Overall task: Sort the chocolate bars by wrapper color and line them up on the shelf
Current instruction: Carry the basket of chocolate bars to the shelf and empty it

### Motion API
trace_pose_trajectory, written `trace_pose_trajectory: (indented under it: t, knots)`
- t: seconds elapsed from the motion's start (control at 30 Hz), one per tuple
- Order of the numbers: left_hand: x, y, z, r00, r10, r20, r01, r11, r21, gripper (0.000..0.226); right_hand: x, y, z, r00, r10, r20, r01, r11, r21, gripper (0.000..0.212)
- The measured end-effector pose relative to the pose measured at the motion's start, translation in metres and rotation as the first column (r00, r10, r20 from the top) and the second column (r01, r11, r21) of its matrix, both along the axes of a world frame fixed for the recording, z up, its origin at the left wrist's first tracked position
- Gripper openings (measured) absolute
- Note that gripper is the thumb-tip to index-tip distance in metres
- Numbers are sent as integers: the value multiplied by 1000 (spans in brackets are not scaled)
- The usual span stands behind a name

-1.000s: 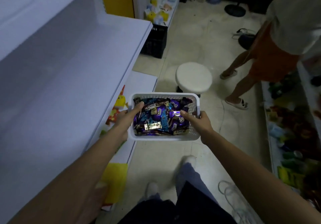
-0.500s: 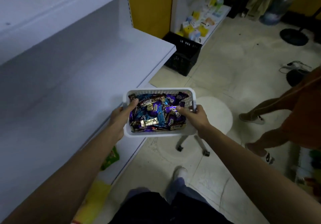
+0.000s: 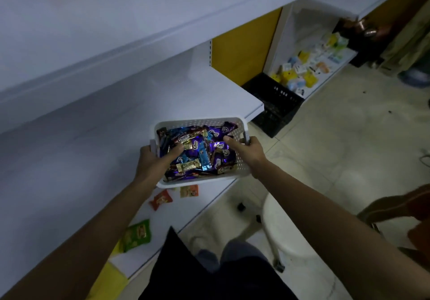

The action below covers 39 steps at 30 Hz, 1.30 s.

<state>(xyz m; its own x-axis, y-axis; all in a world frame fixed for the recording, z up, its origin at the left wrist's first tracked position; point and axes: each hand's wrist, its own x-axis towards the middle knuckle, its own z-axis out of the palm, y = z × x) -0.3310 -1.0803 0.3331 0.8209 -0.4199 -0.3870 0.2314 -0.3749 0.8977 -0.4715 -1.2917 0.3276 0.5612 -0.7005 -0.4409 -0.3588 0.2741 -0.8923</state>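
Looking down from my head, I hold a white perforated basket [image 3: 197, 120] by its two short sides. My left hand [image 3: 153, 160] is curled over the left rim with its thumb lying on the bars, and my right hand [image 3: 246, 150] is clamped on the right handle. Inside lies a loose heap of chocolate bars [image 3: 197, 153] in purple, blue, gold and brown wrappers. The basket hangs over the front edge of the white shelf [image 3: 93, 136]. A black crate [image 3: 277, 99] stands on the floor beyond.

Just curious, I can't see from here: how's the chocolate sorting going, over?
Left hand, right hand: each grips a side of the white basket. Chocolate bars mixed inside, none lined up on the shelf. Snack packets lie on the lower shelf.
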Motion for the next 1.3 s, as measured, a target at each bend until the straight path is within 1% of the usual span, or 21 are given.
trace_pose_trajectory:
  t: [0.07,0.13,0.17,0.27,0.33,0.43,0.53,0.6,0.67,0.77,0.83,0.9,0.97,1.07,1.1,1.17,1.23,1.27,1.3]
  knots:
    - [16,-8,-5,997,25,73,-27,999,24,111,19,-13,4,999,31,19,-31,999,-9,63]
    - [28,-17,-7,994,36,99,-40,998,46,110,33,-25,8,998,60,36,-60,998,-7,71]
    - [31,-21,-7,994,38,104,-43,998,50,109,39,-30,10,996,73,43,-73,997,-7,72]
    - [36,-31,-9,990,55,129,-64,996,69,109,56,-49,19,993,122,1,-122,992,-24,65]
    - [38,-38,-7,986,68,152,-79,994,70,113,68,-61,24,985,170,-31,-172,984,-51,60]
    - [41,-59,-2,978,128,162,-138,989,50,115,88,-81,20,979,201,-35,-203,977,-66,56]
    - [49,-87,-6,963,215,162,-221,975,22,110,113,-108,12,967,252,-49,-255,962,-96,60]
    - [58,-111,-15,948,277,155,-281,960,4,112,133,-135,5,937,340,-72,-348,926,-145,59]
    - [64,-139,-20,925,353,139,-357,934,2,108,155,-168,-2,903,419,-92,-429,886,-176,54]
    - [75,-187,-38,875,455,167,-462,887,2,116,187,-223,-14,848,527,-63,-528,828,-190,53]
    - [78,-214,-46,834,522,180,-532,847,9,114,201,-252,-19,810,585,-35,-579,790,-202,51]
    - [78,-232,-50,813,549,193,-567,823,45,112,209,-274,-26,782,623,-19,-611,760,-221,46]
    - [78,-239,-55,796,569,208,-593,801,78,107,221,-285,-35,745,664,-56,-653,710,-264,43]
    - [86,-240,-65,754,611,243,-647,754,113,101,240,-287,-50,688,706,-168,-710,607,-358,41]
    - [90,-238,-68,741,621,255,-661,741,118,97,248,-284,-57,679,712,-180,-717,589,-372,41]
    - [101,-233,-78,720,620,311,-679,722,134,79,263,-279,-73,669,720,-182,-713,554,-430,36]
    - [112,-226,-91,687,610,394,-703,695,149,54,280,-273,-84,666,714,-215,-697,495,-519,23]
    - [117,-224,-97,666,617,420,-719,681,139,44,288,-271,-89,677,704,-214,-687,502,-525,17]
    - [122,-223,-101,653,626,426,-728,673,127,39,294,-271,-92,693,693,-198,-677,530,-510,13]
